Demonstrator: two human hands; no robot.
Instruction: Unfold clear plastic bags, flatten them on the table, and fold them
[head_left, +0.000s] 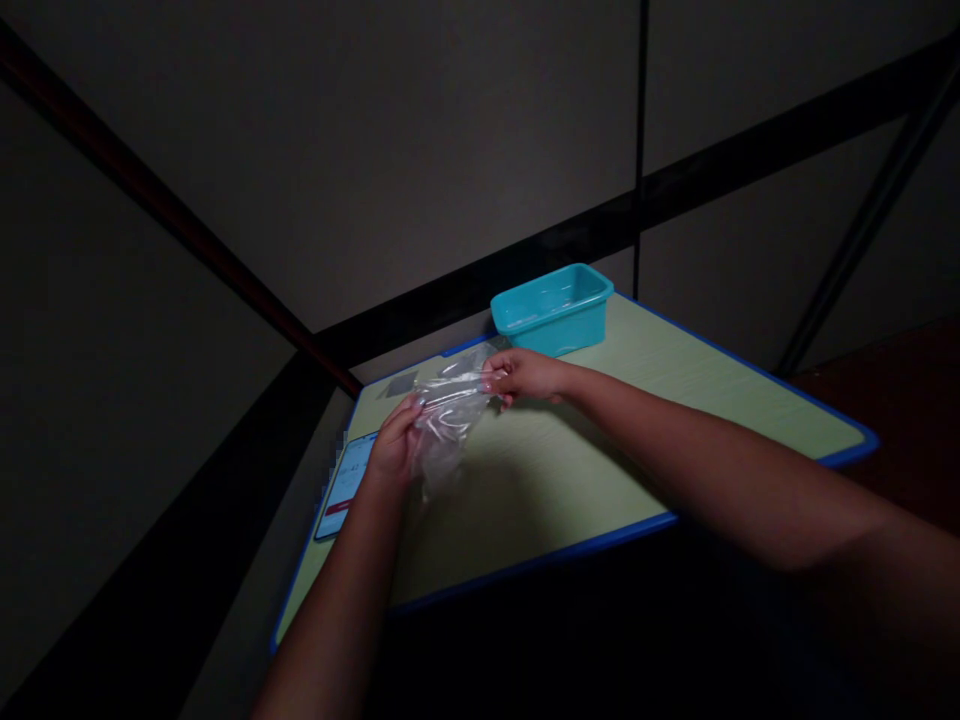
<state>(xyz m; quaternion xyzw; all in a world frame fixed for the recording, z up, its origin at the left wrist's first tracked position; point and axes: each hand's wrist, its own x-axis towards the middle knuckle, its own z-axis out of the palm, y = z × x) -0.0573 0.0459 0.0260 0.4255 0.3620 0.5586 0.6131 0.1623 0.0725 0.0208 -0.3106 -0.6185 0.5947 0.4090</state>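
Observation:
A clear plastic bag [448, 425] is stretched between my two hands, above the pale yellow-green table [570, 470]. My left hand [396, 442] pinches its left side, fingers closed. At the upper right of the bag, my right hand [525, 375] grips the edge between thumb and fingers. The plastic hangs down crumpled below the hands. Whether anything is inside it I cannot tell. Just behind my right hand stands a turquoise plastic basket [562, 328].
A phone [345, 490] with a lit screen lies at the table's left edge, partly behind my left forearm. A small grey flat piece [400, 384] lies near the back left corner. The table has a blue rim [540, 562]. Dark wall panels [465, 150] rise behind it.

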